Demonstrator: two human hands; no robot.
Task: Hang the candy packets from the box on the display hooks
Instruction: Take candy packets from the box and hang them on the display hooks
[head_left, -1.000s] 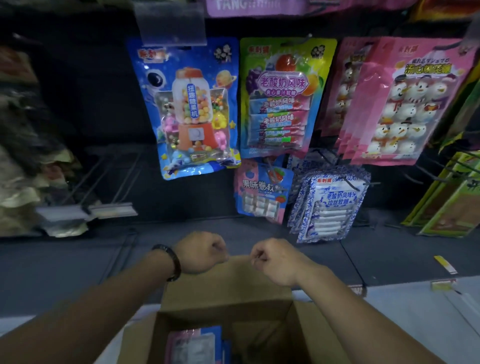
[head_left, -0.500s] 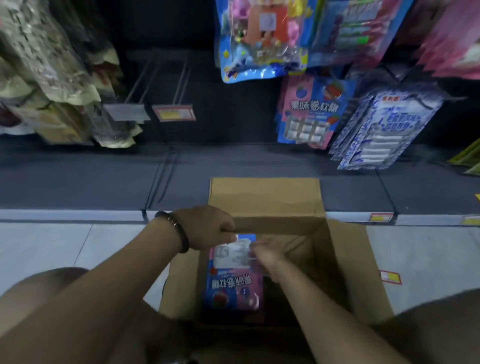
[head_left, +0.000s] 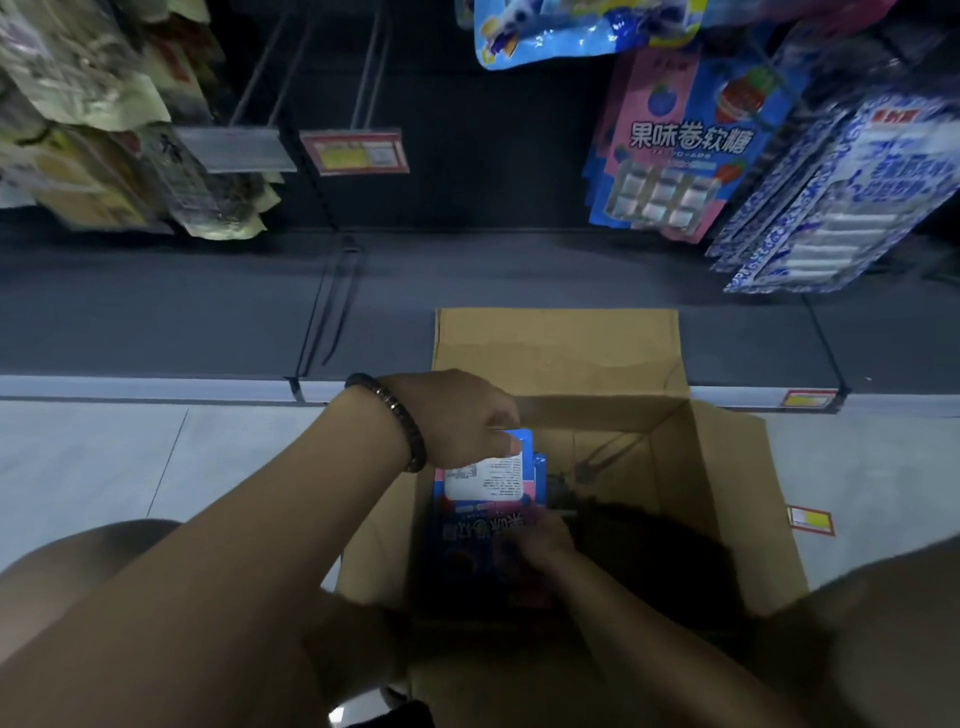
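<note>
An open cardboard box (head_left: 727, 499) stands on the floor in front of me. Blue and pink candy packets (head_left: 485, 499) stand on edge at its left side, backs toward me. My left hand (head_left: 457, 421), with a dark bead bracelet on the wrist, pinches the top edge of the packets. Lower in the box, my right hand (head_left: 543, 540) grips the packets' lower half. Matching packets (head_left: 670, 150) hang on a hook at the upper right. Two bare display hooks (head_left: 311, 67) with price tags stick out at the upper left.
Blue-white packets (head_left: 841, 197) hang at the far right, pale bags (head_left: 88, 130) at the far left. A dark base shelf (head_left: 208, 312) runs under the hooks, and the box's far flap (head_left: 556, 343) lies on it. My knees frame the box on both sides.
My view has tilted down from the hanging display to the box. Both hands went from the flap edge into the box and took hold of the packets; the right hand slid lower.
</note>
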